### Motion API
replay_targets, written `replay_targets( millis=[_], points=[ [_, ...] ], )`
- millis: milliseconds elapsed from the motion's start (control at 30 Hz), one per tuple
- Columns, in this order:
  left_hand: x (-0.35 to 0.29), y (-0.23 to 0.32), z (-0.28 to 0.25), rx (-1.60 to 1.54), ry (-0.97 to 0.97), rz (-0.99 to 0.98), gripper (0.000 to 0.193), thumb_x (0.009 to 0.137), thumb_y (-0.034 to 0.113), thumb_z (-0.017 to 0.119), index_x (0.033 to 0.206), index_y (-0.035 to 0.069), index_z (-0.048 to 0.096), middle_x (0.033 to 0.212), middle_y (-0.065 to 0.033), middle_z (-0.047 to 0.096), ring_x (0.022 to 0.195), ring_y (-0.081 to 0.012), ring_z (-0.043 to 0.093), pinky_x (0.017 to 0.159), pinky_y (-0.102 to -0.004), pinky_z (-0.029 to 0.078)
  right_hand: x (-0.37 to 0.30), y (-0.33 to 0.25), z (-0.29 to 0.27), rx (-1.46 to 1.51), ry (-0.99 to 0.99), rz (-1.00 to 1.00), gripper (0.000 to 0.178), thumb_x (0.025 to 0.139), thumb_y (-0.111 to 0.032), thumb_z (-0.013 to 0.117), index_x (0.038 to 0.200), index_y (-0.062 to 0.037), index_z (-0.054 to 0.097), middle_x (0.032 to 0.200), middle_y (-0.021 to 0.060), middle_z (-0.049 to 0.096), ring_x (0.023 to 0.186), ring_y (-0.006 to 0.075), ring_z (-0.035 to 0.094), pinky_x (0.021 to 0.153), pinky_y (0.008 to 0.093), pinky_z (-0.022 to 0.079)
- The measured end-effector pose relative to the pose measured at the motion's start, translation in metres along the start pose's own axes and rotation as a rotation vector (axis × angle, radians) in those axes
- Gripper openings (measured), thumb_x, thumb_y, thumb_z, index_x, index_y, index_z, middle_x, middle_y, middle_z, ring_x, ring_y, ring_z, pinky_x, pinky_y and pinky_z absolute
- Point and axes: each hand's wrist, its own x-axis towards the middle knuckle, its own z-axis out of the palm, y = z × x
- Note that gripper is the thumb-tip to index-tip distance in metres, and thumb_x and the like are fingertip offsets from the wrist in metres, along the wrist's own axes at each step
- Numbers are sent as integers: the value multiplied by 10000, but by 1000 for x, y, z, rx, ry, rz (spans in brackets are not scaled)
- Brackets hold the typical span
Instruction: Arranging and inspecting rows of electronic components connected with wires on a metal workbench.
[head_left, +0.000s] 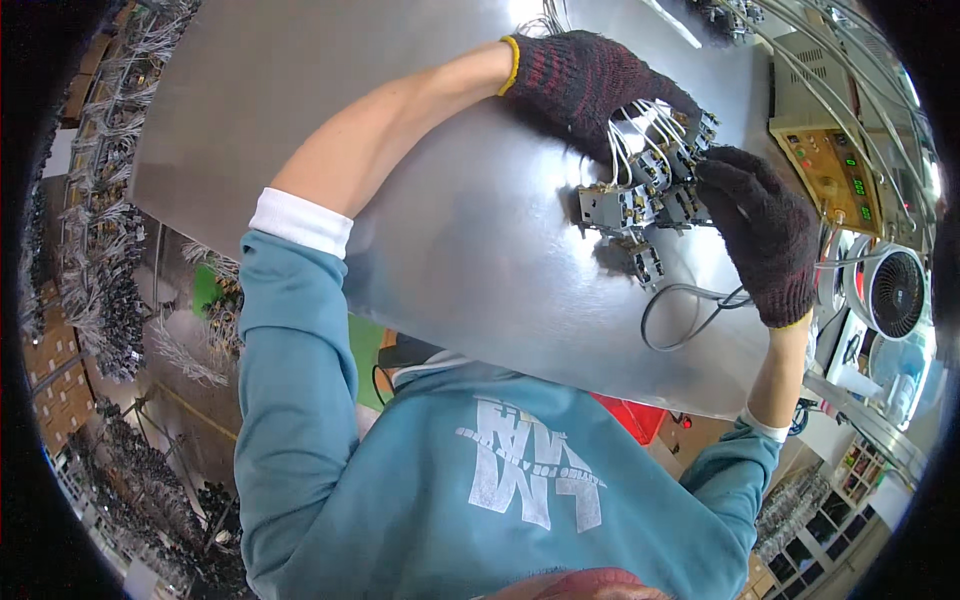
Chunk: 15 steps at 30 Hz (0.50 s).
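Several small grey and black electrical parts point(612, 208) with metal tabs and white wires sit in a cluster on the metal table point(450, 215). My left hand point(590, 85), in a dark knitted glove with a yellow cuff, curls over the far side of the cluster, closed around the white wires point(622, 150). From the right, my gloved right hand point(762, 225) reaches in with bent fingers against the parts. Its fingertips are partly hidden, so the exact piece between them is unclear. One part point(645, 262) stands at the near side of the cluster.
A grey cable point(680, 290) loops over the table by my right wrist. On the right stand a test instrument point(835, 175) with green digits and a small fan point(893, 287). Hanging bundles of wired parts point(105, 270) line the left. A red bin point(632, 415) shows below the table edge.
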Motion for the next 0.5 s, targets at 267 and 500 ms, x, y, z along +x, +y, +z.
replay_targets(
  millis=[267,500],
  points=[
    [6,3,-1,4,-59,-66,900,770,444,870,1555,194,507,1295,-179,712,1129,-374,711,980,-451,565,-4,2,-2,-36,42,-5,229,896,-48,799,1123,-64,777,1151,126,767,990,260,754,857,351,596],
    [4,4,-3,21,-51,-73,905,761,440,874,1555,212,506,1269,-183,716,1134,-379,704,989,-465,561,-2,2,-1,170,78,114,228,908,-33,788,1136,-44,772,1156,131,766,1012,277,749,894,364,587]
  ],
)
